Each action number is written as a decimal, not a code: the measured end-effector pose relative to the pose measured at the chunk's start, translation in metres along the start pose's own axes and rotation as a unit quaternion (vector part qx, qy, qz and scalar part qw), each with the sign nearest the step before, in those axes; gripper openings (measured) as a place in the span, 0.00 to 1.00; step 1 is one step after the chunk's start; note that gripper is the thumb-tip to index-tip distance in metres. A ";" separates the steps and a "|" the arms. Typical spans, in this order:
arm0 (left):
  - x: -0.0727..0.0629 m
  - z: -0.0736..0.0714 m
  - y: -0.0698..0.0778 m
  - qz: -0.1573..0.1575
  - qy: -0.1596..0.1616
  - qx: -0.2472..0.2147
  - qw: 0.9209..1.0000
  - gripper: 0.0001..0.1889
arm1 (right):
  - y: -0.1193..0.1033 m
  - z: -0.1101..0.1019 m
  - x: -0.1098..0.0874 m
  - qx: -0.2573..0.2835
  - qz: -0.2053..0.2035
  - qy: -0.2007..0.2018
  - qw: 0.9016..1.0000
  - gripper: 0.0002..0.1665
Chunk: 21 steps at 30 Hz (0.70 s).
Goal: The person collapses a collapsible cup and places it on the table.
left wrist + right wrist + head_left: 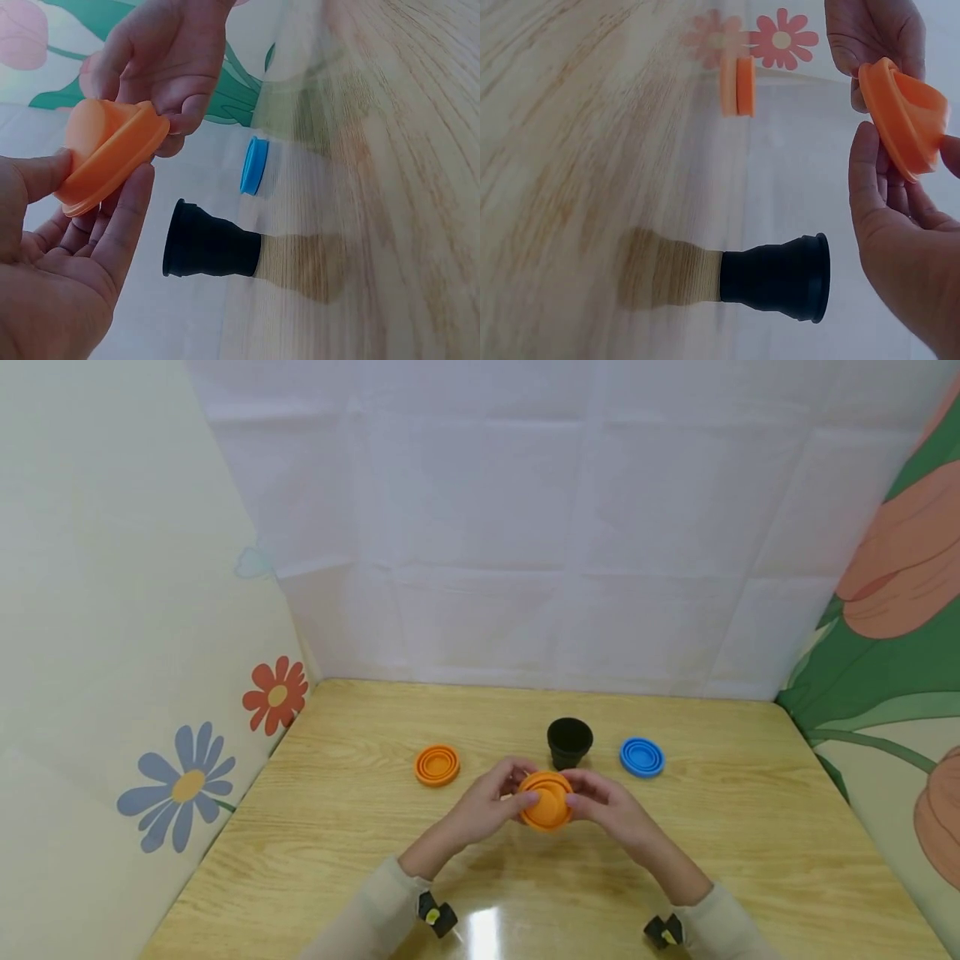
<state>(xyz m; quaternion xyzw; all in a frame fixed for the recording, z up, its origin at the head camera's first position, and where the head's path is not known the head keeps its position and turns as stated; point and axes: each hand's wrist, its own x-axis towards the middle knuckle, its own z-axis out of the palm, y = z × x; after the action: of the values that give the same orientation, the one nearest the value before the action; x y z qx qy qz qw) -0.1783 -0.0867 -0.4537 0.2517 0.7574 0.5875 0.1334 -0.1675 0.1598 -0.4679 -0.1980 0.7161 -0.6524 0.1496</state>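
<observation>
Evidently, the left hand (489, 803) and right hand (613, 811) pinch a round, orange, rubbery-looking cup (552, 810), lower centre. Uneven pressure could dislodge it.

A first cup (550, 803) sits between the fingers (516, 766) of a person's left hand (489, 804) and right hand (613, 810), above the bench (337, 835). On the bench, a second cup (570, 742) stands beyond the fingers; a third cup (437, 766) lies beyond them to the left, a fourth cup (642, 757) beyond to the right. Farthest back hangs the backdrop (480, 527).
</observation>
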 end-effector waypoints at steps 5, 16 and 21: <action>0.000 0.000 0.001 -0.003 0.007 -0.004 1.000 0.19 | -0.002 0.000 0.000 -0.004 -0.005 -0.001 1.000 0.28; -0.001 0.001 0.001 0.004 -0.010 0.000 1.000 0.20 | -0.004 0.000 0.001 0.001 0.000 0.004 1.000 0.28; -0.001 0.000 0.001 0.007 0.016 -0.008 1.000 0.21 | -0.002 0.000 0.001 0.027 -0.014 -0.009 0.999 0.29</action>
<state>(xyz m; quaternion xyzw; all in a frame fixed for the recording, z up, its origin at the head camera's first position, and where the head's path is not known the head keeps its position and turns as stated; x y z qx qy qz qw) -0.1771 -0.0868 -0.4526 0.2466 0.7528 0.5984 0.1196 -0.1679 0.1591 -0.4661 -0.2101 0.6937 -0.6719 0.1525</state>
